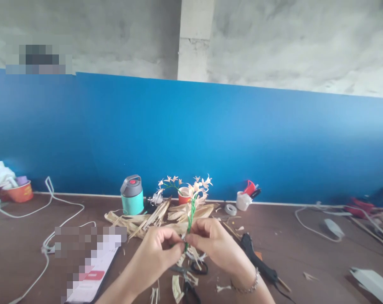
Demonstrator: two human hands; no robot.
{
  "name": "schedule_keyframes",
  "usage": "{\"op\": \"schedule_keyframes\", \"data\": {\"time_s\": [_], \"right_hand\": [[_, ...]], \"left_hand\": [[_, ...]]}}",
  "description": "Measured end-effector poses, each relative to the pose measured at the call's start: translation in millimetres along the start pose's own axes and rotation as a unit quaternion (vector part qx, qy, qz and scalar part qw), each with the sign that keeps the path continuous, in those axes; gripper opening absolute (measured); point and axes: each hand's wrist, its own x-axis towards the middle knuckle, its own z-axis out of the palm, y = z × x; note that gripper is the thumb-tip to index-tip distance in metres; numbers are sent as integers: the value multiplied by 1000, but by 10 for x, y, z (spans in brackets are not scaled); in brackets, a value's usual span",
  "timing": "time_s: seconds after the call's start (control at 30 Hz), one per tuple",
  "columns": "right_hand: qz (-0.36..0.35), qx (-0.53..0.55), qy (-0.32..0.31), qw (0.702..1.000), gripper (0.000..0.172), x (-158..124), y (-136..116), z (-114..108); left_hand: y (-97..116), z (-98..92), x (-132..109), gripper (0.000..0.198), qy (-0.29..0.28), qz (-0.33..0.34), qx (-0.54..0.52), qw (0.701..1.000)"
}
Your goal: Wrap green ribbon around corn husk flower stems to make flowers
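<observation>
Pinching the flower stem (192, 215): I'd go low and light, no crushing
Left hand (166, 247): my thumb and fingers nipped together at the stem's base
Right hand (212, 240): pinched on it too, slightly higher
Pale flowers (196, 188): upright above my hands
Table (283, 236): scissors (184, 273) below, husks (158, 216) behind

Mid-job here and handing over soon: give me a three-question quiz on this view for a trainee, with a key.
1. What are the left hand and right hand pinching?
2. True or false: the turquoise flask stands to the left of the white tape roll in the picture.
3. Which tool shows just below the hands?
A) hammer
B) scissors
C) paintbrush

Key:
1. The green stem with pale blossoms at its top.
2. True.
3. B.
</observation>
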Motion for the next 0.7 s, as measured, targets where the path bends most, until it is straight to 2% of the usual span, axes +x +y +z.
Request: {"op": "schedule_keyframes", "data": {"time_s": [0.2,0.33,0.47,0.53,0.7], "right_hand": [[-4,10,-16,1000,16,14,95,10],[-7,74,-48,996,17,15,140,-4],[-35,226,-149,962,28,-5,120,-23],[-46,279,-182,942,30,-14,107,-14],[-61,336,-202,918,30,-26,97,23]], "left_hand": [[59,-1,-5,18,-15,-40,-32,999],[73,-8,-19,20,-18,-58,-87,994],[48,-30,-24,10,-100,-119,-243,957],[43,-28,-25,3,-130,-125,-280,943],[18,25,-33,3,-158,-142,-357,910]]}}
